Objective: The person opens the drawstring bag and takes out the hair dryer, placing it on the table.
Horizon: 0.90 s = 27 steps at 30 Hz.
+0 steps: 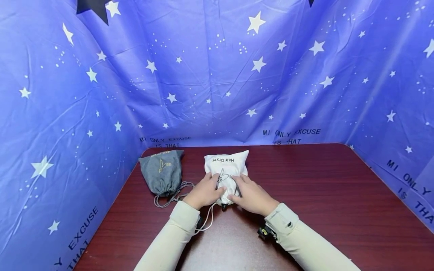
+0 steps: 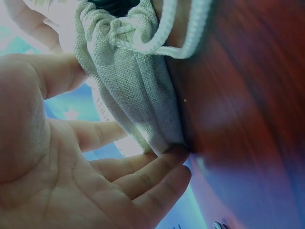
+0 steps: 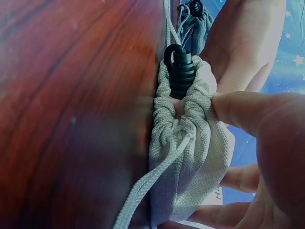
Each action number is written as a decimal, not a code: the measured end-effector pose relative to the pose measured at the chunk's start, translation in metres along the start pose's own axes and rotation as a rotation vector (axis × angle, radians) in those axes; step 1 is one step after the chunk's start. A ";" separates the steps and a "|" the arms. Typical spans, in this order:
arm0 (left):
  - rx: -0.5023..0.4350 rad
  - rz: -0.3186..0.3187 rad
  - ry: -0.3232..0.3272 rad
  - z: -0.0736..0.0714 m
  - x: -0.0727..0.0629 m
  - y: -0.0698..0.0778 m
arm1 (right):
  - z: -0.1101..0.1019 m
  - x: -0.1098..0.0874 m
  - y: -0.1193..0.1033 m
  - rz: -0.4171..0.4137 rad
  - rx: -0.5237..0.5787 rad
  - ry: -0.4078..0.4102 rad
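Note:
A white drawstring bag (image 1: 225, 160) printed "Hair Dryer" lies on the table, its gathered mouth toward me. My left hand (image 1: 203, 191) touches its left side, thumb near the mouth. On the other side, my right hand (image 1: 252, 194) rests its fingers and thumb on the cloth. Both wrist views show fairly straight fingers against the bag, palms away from it. From the partly open mouth pokes a black ribbed cord end (image 3: 182, 71); whatever else the bag contains is hidden. White drawstrings (image 2: 167, 33) hang from the gathered opening.
A grey drawstring bag (image 1: 162, 171) with yellow print lies left of the white one, its grey cords (image 1: 174, 197) loose toward it. Beneath is a dark red wooden table (image 1: 322, 188). Blue star-patterned cloth (image 1: 210, 75) encloses the back and sides.

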<state>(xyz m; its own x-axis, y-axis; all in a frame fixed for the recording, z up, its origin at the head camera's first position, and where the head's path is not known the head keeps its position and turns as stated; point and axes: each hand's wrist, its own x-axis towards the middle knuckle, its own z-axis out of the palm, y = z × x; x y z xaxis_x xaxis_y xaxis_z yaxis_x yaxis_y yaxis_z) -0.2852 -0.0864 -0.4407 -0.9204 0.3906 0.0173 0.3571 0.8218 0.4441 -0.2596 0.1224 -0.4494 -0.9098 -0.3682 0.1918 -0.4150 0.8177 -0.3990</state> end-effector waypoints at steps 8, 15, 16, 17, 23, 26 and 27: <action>0.024 -0.017 -0.010 0.002 -0.004 0.007 | 0.001 -0.006 0.003 -0.016 -0.011 0.020; 0.043 0.013 0.005 0.003 -0.004 0.010 | 0.000 -0.011 0.004 -0.018 -0.021 0.032; 0.044 0.014 0.004 0.003 -0.004 0.011 | 0.000 -0.011 0.004 -0.020 -0.025 0.034; 0.049 0.016 0.003 0.003 -0.004 0.011 | 0.000 -0.012 0.005 -0.021 -0.027 0.036; 0.074 0.016 -0.006 0.007 -0.004 0.015 | -0.002 -0.019 0.007 -0.044 -0.052 0.054; 0.081 0.019 -0.016 0.009 -0.005 0.019 | -0.003 -0.024 0.009 -0.061 -0.072 0.066; 0.085 0.022 -0.019 0.009 -0.005 0.020 | -0.003 -0.026 0.010 -0.066 -0.079 0.071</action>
<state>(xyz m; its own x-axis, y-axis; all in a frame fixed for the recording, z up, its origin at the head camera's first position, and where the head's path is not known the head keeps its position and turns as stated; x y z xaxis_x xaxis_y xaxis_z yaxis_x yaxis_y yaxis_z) -0.2715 -0.0681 -0.4400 -0.9095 0.4156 0.0092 0.3897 0.8448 0.3665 -0.2404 0.1413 -0.4556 -0.8764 -0.3920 0.2798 -0.4692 0.8260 -0.3125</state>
